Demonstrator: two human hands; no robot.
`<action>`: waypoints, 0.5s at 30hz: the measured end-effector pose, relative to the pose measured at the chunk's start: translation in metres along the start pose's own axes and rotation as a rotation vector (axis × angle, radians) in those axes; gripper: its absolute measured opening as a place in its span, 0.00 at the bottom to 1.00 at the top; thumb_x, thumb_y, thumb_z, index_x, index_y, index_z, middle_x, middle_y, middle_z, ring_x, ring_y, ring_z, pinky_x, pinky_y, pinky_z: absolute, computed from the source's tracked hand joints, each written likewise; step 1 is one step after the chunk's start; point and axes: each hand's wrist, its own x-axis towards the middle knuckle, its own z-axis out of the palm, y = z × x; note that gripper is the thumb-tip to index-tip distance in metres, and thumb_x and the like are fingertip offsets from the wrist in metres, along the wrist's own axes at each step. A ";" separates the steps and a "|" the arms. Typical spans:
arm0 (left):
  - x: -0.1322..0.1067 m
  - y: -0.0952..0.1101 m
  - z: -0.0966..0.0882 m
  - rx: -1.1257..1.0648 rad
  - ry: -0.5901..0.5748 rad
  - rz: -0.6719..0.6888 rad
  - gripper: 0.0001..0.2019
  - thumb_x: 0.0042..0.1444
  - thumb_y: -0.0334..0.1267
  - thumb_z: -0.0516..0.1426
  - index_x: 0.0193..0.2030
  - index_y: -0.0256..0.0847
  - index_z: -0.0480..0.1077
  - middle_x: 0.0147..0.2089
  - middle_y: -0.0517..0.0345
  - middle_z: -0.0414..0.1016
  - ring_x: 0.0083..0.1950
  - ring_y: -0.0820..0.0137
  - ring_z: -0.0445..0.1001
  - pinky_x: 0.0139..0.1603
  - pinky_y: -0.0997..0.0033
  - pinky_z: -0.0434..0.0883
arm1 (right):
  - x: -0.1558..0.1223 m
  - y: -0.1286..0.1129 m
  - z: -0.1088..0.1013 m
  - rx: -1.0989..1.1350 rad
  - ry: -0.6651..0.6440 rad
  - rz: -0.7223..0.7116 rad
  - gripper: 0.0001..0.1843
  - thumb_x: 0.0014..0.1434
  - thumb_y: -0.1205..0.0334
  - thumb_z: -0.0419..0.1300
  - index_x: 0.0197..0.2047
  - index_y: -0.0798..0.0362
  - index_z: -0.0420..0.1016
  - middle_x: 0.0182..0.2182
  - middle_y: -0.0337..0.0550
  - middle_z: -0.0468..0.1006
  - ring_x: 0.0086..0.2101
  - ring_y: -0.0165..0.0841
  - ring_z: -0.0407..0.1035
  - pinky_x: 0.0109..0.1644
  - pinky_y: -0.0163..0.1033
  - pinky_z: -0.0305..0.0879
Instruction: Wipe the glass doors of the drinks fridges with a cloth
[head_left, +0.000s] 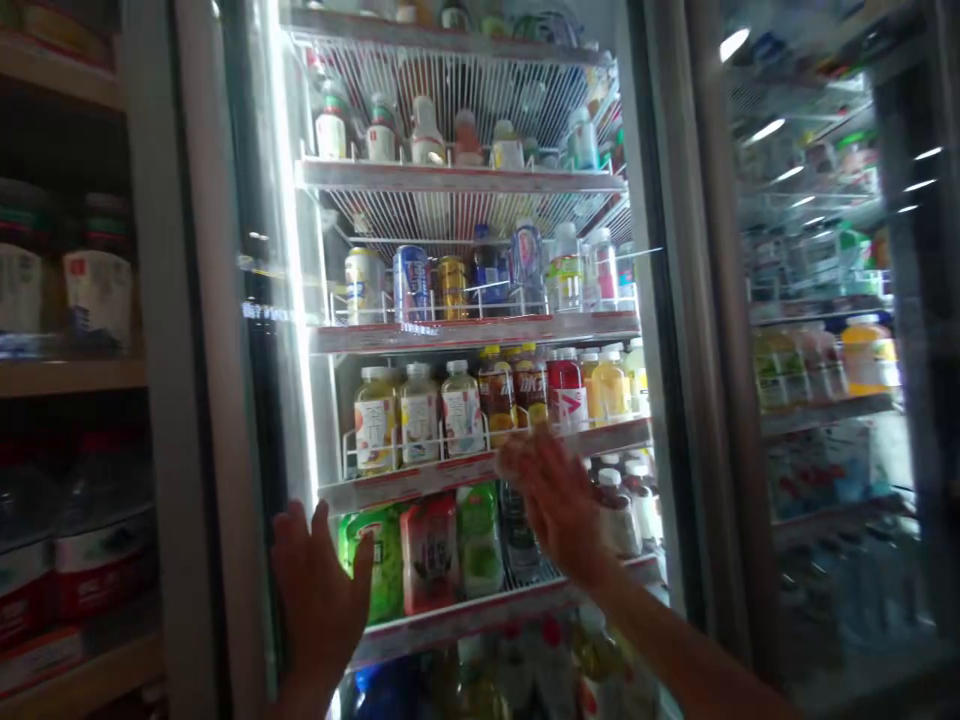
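My left hand (319,590) is raised at the lower left of the lit drinks fridge, fingers spread, nothing in it. Beside it on a lower shelf are a green pack (373,565), a red pack (430,555) and another green pack (480,540). My right hand (555,500), a little blurred, is held up with fingers stretched out and appears empty. It covers part of the shelf edge (420,482) below the row of bottles. Brown bottles with yellow caps (496,395) stand just above it. Whether either hand touches glass, I cannot tell.
Higher fridge shelves hold cans (412,283) and small bottles (381,130). Faint reflections lie across the fridge front. On the right, past a metal frame (712,350), is another stocked fridge (825,400). Dark shelves with bottles (97,270) stand at the left.
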 end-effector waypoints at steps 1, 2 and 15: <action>0.000 -0.001 0.000 0.013 -0.002 0.026 0.34 0.60 0.51 0.45 0.67 0.34 0.45 0.71 0.38 0.37 0.71 0.51 0.34 0.67 0.44 0.42 | -0.006 -0.003 -0.001 0.028 -0.048 -0.112 0.29 0.61 0.67 0.48 0.65 0.48 0.52 0.62 0.44 0.59 0.62 0.37 0.52 0.64 0.51 0.48; 0.000 -0.003 -0.001 0.025 -0.005 0.054 0.34 0.60 0.51 0.45 0.68 0.34 0.44 0.71 0.38 0.37 0.71 0.52 0.35 0.67 0.44 0.42 | -0.011 0.004 -0.004 0.026 -0.074 -0.159 0.29 0.61 0.67 0.48 0.65 0.47 0.53 0.61 0.43 0.61 0.62 0.37 0.53 0.65 0.52 0.45; 0.001 -0.009 -0.011 0.020 -0.085 0.053 0.33 0.60 0.51 0.44 0.68 0.36 0.45 0.71 0.43 0.37 0.71 0.55 0.35 0.68 0.47 0.44 | 0.017 0.026 -0.006 0.012 -0.117 -0.164 0.33 0.59 0.68 0.49 0.67 0.43 0.47 0.64 0.40 0.55 0.63 0.37 0.51 0.64 0.51 0.50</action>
